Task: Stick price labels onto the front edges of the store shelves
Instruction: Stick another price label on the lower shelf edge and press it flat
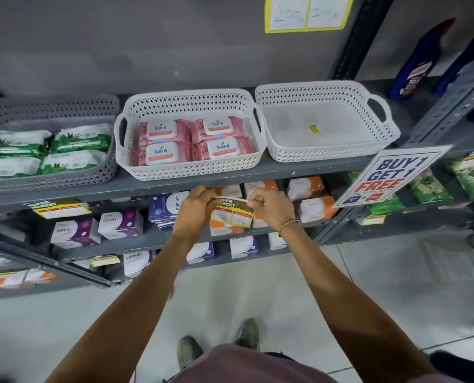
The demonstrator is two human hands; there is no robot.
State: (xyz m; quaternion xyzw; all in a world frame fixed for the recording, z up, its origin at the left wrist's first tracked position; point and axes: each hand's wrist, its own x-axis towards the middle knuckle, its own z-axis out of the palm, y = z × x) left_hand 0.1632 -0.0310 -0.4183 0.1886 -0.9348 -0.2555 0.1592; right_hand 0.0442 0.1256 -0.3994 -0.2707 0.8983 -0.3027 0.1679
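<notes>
Both hands hold one yellow-bordered price label (231, 212) with "SUPER MARKET" printed on top, just below the grey front edge of the upper shelf (158, 187). My left hand (196, 207) pinches the label's upper left corner. My right hand (269, 207), with a bead bracelet on the wrist, pinches its upper right corner. The label hangs in front of boxed goods on the shelf below. A similar label (60, 209) is stuck on the same shelf edge further left.
On the upper shelf stand a grey basket (51, 181) of green packs, a white basket (191, 168) of pink Kara wipes and a white basket (327, 153) holding only a small yellow sticker. A "BUY 1 GET 1 FREE" sign (387, 175) hangs at right. Lower shelves hold boxes.
</notes>
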